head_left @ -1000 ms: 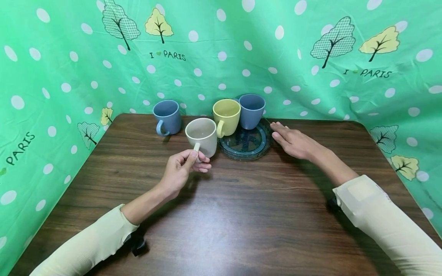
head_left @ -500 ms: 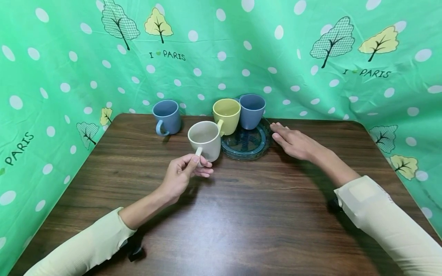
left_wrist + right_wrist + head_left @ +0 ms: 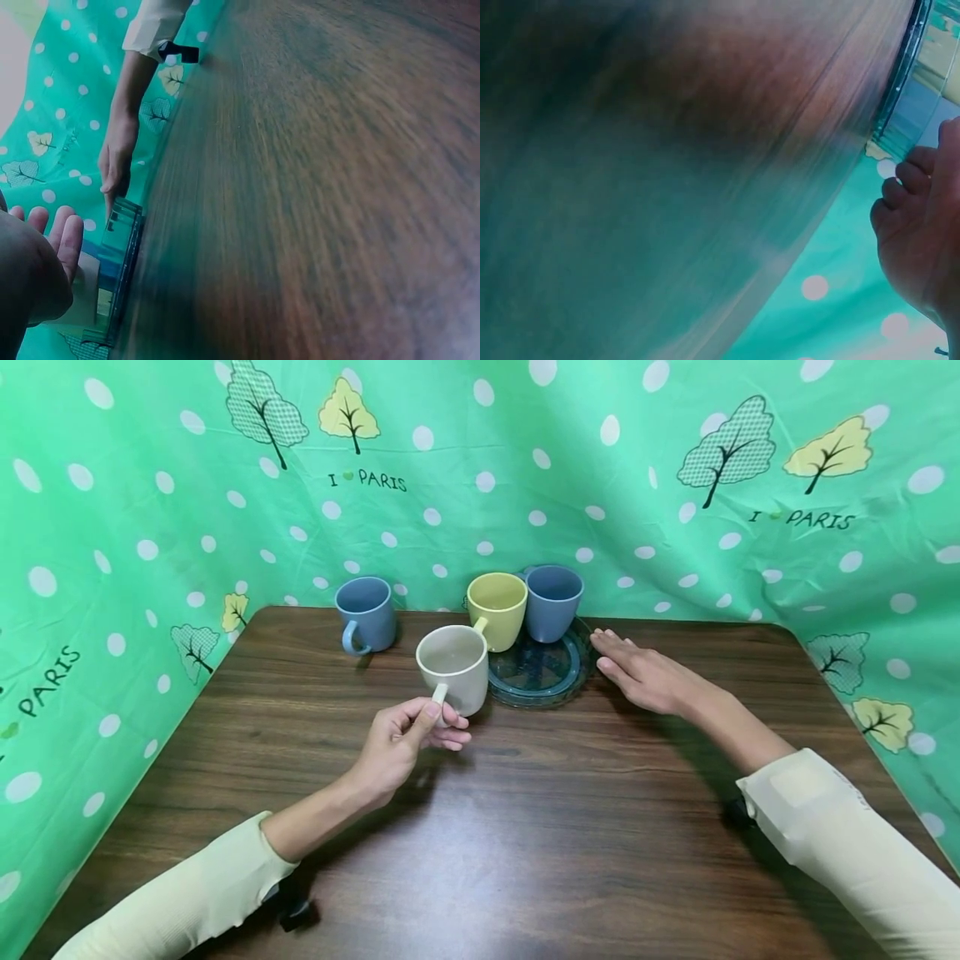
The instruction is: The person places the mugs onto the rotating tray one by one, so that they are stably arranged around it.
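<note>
My left hand (image 3: 408,742) pinches the handle of an off-white mug (image 3: 463,685) between thumb and fingers. The mug is upright, mouth up, in front of the left edge of a round transparent tray (image 3: 536,699). On that tray stand a yellow mug (image 3: 501,610) and, right beside it, a blue mug (image 3: 553,606). The off-white mug covers part of the yellow mug's handle and the tray's left side. My right hand (image 3: 637,675) lies with straight fingers at the tray's right rim. In the left wrist view, fingers (image 3: 71,244) overlap the pale mug (image 3: 87,289).
Another blue mug (image 3: 367,618) stands at the back left of the dark wooden table (image 3: 525,835), its handle toward me. A green dotted curtain (image 3: 480,460) hangs behind the table and along both sides.
The left hand and the off-white mug have moved to the right and a little toward me. My right hand stays at the tray's rim, and the view has shifted slightly.
</note>
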### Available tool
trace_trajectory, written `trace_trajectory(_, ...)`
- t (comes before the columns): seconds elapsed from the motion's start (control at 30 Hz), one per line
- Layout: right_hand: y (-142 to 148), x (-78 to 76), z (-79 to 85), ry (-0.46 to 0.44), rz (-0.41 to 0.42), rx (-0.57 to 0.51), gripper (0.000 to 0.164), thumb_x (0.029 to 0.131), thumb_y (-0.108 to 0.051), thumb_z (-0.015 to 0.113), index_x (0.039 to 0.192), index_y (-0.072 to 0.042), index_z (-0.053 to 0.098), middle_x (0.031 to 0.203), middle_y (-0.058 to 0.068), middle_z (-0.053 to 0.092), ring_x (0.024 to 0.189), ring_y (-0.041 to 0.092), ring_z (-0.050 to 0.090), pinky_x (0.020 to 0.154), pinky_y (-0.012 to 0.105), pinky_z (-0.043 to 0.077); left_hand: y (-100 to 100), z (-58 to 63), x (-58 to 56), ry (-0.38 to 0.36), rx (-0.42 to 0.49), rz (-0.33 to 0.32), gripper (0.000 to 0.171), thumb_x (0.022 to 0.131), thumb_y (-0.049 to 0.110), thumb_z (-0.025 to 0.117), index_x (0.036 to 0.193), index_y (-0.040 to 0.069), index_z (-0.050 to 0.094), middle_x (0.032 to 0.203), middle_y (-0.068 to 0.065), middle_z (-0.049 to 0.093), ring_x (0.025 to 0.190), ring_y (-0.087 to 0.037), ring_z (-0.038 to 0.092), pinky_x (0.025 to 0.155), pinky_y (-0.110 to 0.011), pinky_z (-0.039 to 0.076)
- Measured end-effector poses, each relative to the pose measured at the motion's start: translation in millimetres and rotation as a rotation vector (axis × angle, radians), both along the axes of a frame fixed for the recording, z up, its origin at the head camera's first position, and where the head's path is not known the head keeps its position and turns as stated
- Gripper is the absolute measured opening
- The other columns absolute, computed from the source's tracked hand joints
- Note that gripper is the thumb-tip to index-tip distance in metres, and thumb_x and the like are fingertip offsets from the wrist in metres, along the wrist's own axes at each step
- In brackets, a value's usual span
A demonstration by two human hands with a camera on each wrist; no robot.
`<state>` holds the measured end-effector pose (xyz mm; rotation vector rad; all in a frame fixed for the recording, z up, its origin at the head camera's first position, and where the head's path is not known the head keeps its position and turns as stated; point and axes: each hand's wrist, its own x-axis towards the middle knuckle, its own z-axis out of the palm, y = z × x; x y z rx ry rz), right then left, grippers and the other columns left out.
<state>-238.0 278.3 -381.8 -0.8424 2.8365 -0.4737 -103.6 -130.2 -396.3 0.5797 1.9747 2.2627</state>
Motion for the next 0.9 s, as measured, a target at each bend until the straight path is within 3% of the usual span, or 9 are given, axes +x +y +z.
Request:
trace_trajectory(0.17,1,-0.4,-0.6,0.005,-0.006,0.013,0.066,0.125,-0.043,0.034,0.178,-0.004,0.029,0.188,0.020,0.023,0.177,0.040,0.019,0.143,0.064,0.021,2,1.2,0.0,0.007,-0.002,-0.001,0.038,0.122,0.010,0.047,0.119,-0.025,0.061,0.107,0.007,0.085,0.097,-0.014,0.086,0.091,-0.038,0.072)
trace_trajectory(0.3,1,-2.1,-0.4,0.009,0.003,0.018,0.065,0.125,-0.043,0.036,0.178,-0.005,0.029,0.188,0.018,0.023,0.177,0.039,0.019,0.143,0.064,0.021,4,1.1,0.0,0.012,0.006,-0.006,0.038,0.122,0.011,0.049,0.118,-0.025,0.062,0.107,0.007,0.085,0.098,-0.015,0.086,0.091,-0.039,0.072)
trace_trajectory(0.4,2,-2.4,-0.3,0.009,0.008,0.022,0.065,0.125,-0.043,0.037,0.178,-0.005,0.029,0.188,0.018,0.023,0.177,0.039,0.019,0.143,0.064,0.020,7,1.9,0.5,0.012,0.006,-0.013,0.038,0.122,0.011,0.050,0.118,-0.024,0.063,0.110,-0.004,0.085,0.098,-0.017,0.086,0.090,-0.039,0.072)
trace_trajectory(0.6,5,-2.4,-0.3,0.019,0.017,0.025,0.065,0.124,-0.041,0.041,0.178,-0.006,0.031,0.188,0.017,0.026,0.177,0.039,0.021,0.143,0.064,0.021,11,4.6,0.4,0.034,-0.006,-0.030,0.037,0.122,0.010,0.049,0.118,-0.023,0.064,0.121,-0.050,0.070,0.097,-0.015,0.086,0.089,-0.038,0.072)
trace_trajectory(0.9,4,-2.9,0.7,0.037,0.029,0.014,0.064,0.124,-0.039,0.044,0.176,-0.005,0.034,0.186,0.018,0.029,0.176,0.039,0.024,0.142,0.064,0.023,17,6.5,-3.7,0.053,0.000,-0.065,0.037,0.122,0.010,0.048,0.119,-0.024,0.064,0.119,-0.056,0.065,0.096,-0.013,0.085,0.090,-0.037,0.072)
